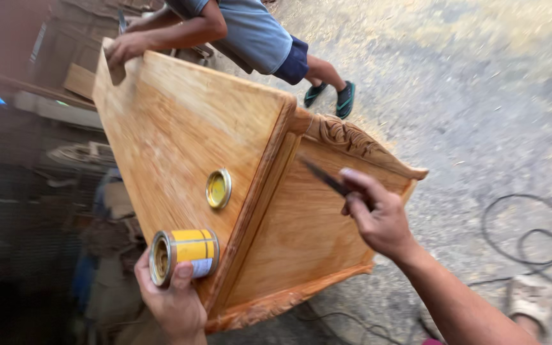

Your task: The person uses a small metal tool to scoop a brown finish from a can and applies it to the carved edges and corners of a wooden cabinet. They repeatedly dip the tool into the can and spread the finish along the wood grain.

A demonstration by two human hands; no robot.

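Head view, left to right: left hand [175,300] wrapped tight round a small yellow tin [183,254], open mouth out, held against the wooden cabinet [180,128] near its loose lid [218,188]. Right hand [378,214] pinches a thin dark tool [324,177], tip on the inset side panel [308,223]. Looks like the filling or touch-up stage; next wants a steady, light stroke. Another person's hand [126,48] steadies the far edge.
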